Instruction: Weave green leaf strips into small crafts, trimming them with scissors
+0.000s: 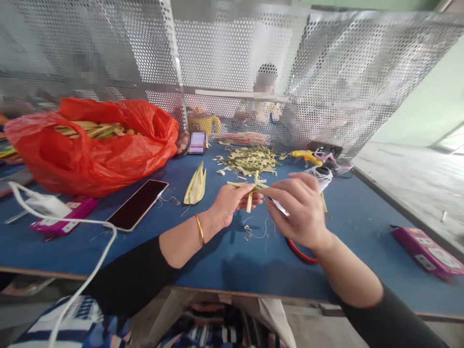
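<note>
Pale yellow-green leaf strips (250, 202), laid across each other like a cross, are pinched between the thumb and fingers of my left hand (232, 200). My right hand (299, 208) is closed, its fingertips at the right-hand end of one strip. Beneath that hand shows a red handle (301, 252), and a shiny metal blade (278, 205) appears beside its fingers; the part between is hidden. A folded pale husk leaf (195, 186) lies on the blue table (210, 256), left of my hands.
Leaf scraps (252, 160) are heaped behind my hands. At left stand a red plastic bag (108, 162) of strips, a phone (138, 205) and a white cable (108, 246). A yellow glue gun (307, 155) and purple box (427, 251) lie right. A perforated metal screen (232, 53) closes the back.
</note>
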Demonstrator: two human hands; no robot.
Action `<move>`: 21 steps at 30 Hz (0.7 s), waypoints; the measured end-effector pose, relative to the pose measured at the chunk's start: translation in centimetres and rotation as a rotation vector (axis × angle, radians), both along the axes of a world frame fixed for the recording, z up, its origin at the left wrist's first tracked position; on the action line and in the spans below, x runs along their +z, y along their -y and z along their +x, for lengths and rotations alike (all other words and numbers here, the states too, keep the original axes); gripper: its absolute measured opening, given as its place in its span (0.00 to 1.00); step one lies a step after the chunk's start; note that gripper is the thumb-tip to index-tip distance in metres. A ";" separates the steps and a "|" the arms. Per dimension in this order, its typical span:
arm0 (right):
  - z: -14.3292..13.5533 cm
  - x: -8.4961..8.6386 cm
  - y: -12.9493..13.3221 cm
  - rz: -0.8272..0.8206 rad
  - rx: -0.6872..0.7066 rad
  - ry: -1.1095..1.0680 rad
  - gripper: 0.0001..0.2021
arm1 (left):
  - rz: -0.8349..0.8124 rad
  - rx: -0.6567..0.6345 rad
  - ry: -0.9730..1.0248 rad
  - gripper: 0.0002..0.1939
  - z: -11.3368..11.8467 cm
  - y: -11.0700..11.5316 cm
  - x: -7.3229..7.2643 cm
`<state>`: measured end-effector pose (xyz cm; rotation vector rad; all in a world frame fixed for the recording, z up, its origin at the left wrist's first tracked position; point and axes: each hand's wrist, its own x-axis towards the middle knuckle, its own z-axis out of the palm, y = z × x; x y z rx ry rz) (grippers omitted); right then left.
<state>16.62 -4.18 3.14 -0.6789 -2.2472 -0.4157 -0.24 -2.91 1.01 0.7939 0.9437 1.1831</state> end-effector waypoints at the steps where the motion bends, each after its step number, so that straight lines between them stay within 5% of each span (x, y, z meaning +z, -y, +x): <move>1: -0.2 -0.1 -0.3 0.021 0.011 0.038 0.09 | 0.010 0.007 0.002 0.08 0.0 0.0 0.0; 13: -2.0 -2.3 -1.6 0.301 -0.058 0.279 0.14 | 0.067 -0.012 -0.010 0.07 0.3 0.1 -0.6; 17: -2.0 -2.6 -1.7 0.174 -0.044 0.181 0.13 | 0.002 -0.001 -0.004 0.05 0.4 0.4 -0.2; 21: -2.2 -3.2 -2.0 -0.151 -0.058 -0.251 0.06 | -0.028 -0.012 -0.025 0.03 0.4 0.5 0.4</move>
